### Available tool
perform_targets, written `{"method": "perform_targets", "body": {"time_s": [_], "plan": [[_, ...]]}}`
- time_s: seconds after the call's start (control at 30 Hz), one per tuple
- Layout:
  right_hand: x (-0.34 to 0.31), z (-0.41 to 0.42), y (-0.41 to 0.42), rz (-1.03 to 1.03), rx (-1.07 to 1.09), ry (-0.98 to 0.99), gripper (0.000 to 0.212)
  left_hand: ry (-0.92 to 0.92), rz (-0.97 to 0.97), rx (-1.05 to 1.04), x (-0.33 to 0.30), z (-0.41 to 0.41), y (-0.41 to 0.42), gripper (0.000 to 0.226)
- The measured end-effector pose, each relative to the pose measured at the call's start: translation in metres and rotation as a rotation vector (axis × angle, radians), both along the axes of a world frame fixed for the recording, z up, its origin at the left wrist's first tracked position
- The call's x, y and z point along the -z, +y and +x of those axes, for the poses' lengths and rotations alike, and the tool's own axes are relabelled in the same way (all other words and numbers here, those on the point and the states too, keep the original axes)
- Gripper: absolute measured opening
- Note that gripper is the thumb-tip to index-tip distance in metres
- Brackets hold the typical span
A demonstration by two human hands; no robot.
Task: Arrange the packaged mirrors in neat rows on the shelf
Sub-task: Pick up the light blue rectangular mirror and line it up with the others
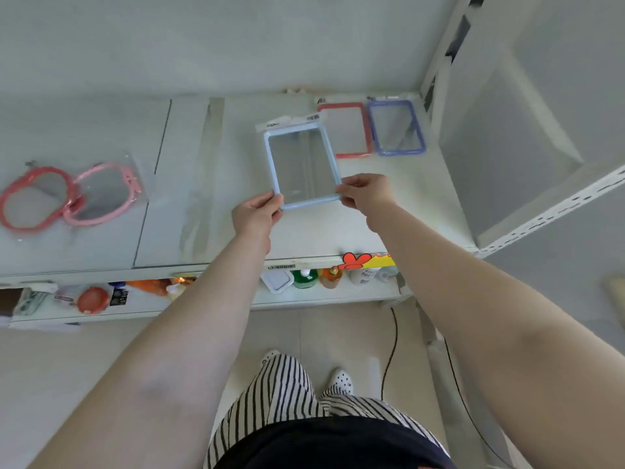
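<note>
At the far left of the shelf (101,238) two packaged mirrors with rounded, wavy frames lie loose and not yet sorted: the red mirror (33,198) and the pink mirror (103,194) overlap where their frames meet, both tilted off the shelf's edge line, so this pair looks like work still to do. A stretch of bare shelf separates them from the middle, where the light blue mirror (302,164) in its clear packet is held by its near corners. The left hand (255,214) has its fingers (270,203) closed in a pinch on the near left corner, and the right hand (367,194) pinches the near right corner the same way; whether the packet's far end rests on the shelf or is lifted just clear of it cannot be told. It sits slightly askew, near the row but not yet squared to it. Further right, toward the back, the red rectangular mirror (345,130) and the purple mirror (395,126) lie side by side, close together and roughly aligned, which reads as the start of a row. By this showing, two are placed, one is being set beside them, and the two rounded ones remain.
</note>
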State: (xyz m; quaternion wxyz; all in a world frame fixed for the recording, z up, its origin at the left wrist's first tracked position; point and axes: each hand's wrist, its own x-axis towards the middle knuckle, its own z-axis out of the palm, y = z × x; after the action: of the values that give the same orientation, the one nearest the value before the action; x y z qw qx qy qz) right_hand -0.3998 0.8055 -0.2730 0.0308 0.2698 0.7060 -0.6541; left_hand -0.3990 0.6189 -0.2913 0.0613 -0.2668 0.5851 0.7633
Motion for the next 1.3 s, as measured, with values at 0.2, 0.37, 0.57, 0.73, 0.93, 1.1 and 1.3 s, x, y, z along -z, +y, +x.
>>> {"method": "perform_targets", "body": {"time_s": [0.2,0.37,0.57,0.73,0.93,1.1,1.3], "plan": [[0.009,-0.042,-0.015,0.058,-0.051,-0.031,0.015,-0.020,-0.073,-0.111,0.004,-0.042,-0.008,0.033],[0.014,-0.084,-0.019,0.131,-0.041,-0.016,0.006,0.013,-0.116,-0.106,0.015,-0.089,-0.004,0.032],[0.035,-0.129,-0.021,0.241,-0.055,0.032,0.009,0.065,-0.220,-0.054,0.038,-0.151,-0.006,0.029],[0.056,-0.151,-0.023,0.289,-0.064,0.040,0.014,0.092,-0.264,-0.038,0.058,-0.178,-0.007,0.029],[0.068,-0.171,-0.020,0.397,-0.058,0.042,0.018,0.089,-0.302,0.018,0.076,-0.204,-0.004,0.031],[0.075,-0.176,-0.021,0.487,-0.065,0.032,0.017,0.043,-0.406,0.048,0.091,-0.211,-0.006,0.028],[0.076,-0.170,-0.024,0.683,-0.048,0.037,0.019,0.134,-0.974,0.242,0.073,-0.193,-0.007,0.035]]}}
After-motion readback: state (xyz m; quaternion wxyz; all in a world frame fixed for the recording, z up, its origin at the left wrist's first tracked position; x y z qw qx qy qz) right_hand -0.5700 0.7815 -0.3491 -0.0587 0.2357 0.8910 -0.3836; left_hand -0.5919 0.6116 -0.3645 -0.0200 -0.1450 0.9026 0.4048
